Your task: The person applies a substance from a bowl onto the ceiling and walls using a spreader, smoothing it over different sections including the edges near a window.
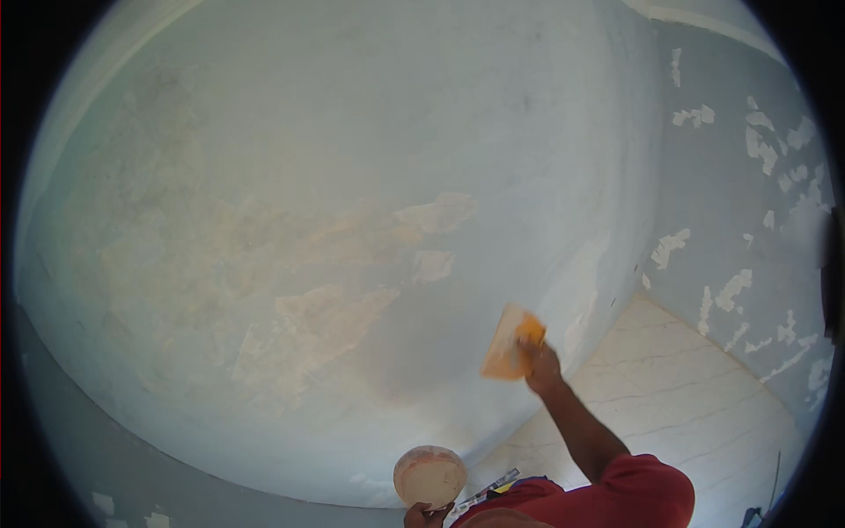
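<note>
My right hand (542, 363) is wrapped round the yellow-orange grip of a wide, flat plastering spreader (503, 346). The blade is tilted, close in front of the pale blue-grey wall (528, 132), and slightly blurred. Low in the view, my left hand (426, 517) grips the near edge of a round bowl (431, 451). Pale, creamy filler (431, 484) lies in it, and dried smears mark its rim. Rough beige patches (334, 317) of filler spread over the wall's middle and left, left of the spreader.
At right, a grey wall (695, 176) carries many white filler patches and meets the big wall at a corner. Light, marble-look floor (687, 370) runs below it. A long striped tool or strip (502, 481) shows beside the bowl. Dark items (751, 517) sit at the lower right.
</note>
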`<state>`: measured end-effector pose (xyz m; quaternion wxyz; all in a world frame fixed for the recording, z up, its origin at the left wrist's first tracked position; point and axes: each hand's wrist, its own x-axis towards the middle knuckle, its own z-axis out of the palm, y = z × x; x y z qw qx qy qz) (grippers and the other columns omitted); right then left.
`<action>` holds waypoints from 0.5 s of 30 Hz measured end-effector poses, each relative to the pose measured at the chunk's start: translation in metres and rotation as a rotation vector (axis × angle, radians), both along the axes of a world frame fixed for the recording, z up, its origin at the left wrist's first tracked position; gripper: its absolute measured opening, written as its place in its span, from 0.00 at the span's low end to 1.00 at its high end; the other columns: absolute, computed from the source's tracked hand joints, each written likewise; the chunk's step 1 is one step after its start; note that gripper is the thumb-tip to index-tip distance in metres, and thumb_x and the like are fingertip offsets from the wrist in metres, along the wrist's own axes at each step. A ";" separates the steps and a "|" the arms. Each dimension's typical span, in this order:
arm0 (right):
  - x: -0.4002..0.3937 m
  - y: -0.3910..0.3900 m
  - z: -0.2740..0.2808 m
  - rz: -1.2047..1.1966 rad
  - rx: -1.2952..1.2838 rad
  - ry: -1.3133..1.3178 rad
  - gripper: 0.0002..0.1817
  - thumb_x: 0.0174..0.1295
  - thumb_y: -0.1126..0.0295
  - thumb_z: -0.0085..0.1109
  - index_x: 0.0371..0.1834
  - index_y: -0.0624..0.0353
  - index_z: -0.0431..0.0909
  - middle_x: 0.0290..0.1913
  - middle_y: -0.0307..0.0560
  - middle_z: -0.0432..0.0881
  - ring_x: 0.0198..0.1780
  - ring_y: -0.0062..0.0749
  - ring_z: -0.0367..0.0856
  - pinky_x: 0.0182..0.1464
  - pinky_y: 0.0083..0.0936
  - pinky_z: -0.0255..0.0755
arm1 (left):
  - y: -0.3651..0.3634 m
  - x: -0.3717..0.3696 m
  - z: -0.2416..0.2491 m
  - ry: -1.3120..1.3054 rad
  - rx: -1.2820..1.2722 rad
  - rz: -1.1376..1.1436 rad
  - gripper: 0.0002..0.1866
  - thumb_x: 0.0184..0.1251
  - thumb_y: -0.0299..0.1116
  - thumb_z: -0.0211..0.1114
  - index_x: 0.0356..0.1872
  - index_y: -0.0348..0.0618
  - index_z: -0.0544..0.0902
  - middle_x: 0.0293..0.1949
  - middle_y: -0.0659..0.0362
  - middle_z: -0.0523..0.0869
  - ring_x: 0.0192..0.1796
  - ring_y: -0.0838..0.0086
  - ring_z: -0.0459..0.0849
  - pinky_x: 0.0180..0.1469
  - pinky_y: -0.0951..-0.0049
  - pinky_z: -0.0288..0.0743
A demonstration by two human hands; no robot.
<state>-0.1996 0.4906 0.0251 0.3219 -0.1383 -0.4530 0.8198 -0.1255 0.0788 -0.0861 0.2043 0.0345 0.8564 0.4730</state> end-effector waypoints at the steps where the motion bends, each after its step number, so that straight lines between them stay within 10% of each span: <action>1: -0.014 0.005 0.036 -0.131 0.174 -0.038 0.24 0.67 0.58 0.65 0.60 0.61 0.74 0.50 0.40 0.80 0.51 0.26 0.78 0.56 0.29 0.73 | -0.008 -0.008 -0.022 0.001 0.006 -0.001 0.23 0.59 0.47 0.76 0.38 0.35 0.82 0.34 0.54 0.87 0.42 0.65 0.85 0.45 0.68 0.79; 4: -0.062 0.022 0.157 -0.396 0.482 0.301 0.20 0.68 0.61 0.63 0.57 0.64 0.78 0.47 0.37 0.81 0.47 0.20 0.77 0.53 0.23 0.72 | -0.027 -0.038 -0.078 0.055 0.147 -0.050 0.21 0.59 0.43 0.76 0.39 0.35 0.82 0.35 0.54 0.87 0.42 0.66 0.85 0.45 0.67 0.80; 6: -0.101 0.041 0.235 -0.627 0.766 0.335 0.19 0.70 0.61 0.61 0.54 0.65 0.80 0.42 0.40 0.84 0.42 0.22 0.79 0.47 0.26 0.75 | -0.029 -0.065 -0.100 -0.925 0.884 0.891 0.19 0.58 0.39 0.76 0.39 0.34 0.82 0.36 0.54 0.86 0.42 0.67 0.85 0.46 0.64 0.81; 10: -0.155 0.081 0.369 -1.086 1.182 0.230 0.19 0.70 0.58 0.55 0.49 0.64 0.79 0.39 0.62 0.84 0.44 0.60 0.83 0.46 0.44 0.75 | -0.061 -0.061 -0.192 -0.346 0.844 0.323 0.16 0.58 0.33 0.75 0.41 0.33 0.81 0.38 0.52 0.86 0.41 0.66 0.85 0.46 0.63 0.82; 12: -0.168 0.102 0.418 -1.140 1.229 0.192 0.18 0.70 0.58 0.54 0.48 0.63 0.80 0.38 0.62 0.85 0.43 0.61 0.83 0.47 0.47 0.75 | -0.051 -0.048 -0.078 0.193 -0.270 -0.120 0.15 0.60 0.31 0.74 0.42 0.31 0.81 0.39 0.52 0.86 0.40 0.66 0.84 0.47 0.65 0.82; 15: -0.177 0.121 0.468 -1.178 1.285 0.169 0.17 0.70 0.59 0.53 0.48 0.62 0.81 0.38 0.61 0.85 0.43 0.60 0.83 0.48 0.49 0.74 | -0.051 -0.027 -0.081 0.040 0.139 0.069 0.17 0.61 0.34 0.74 0.43 0.31 0.82 0.39 0.50 0.87 0.40 0.64 0.85 0.45 0.66 0.81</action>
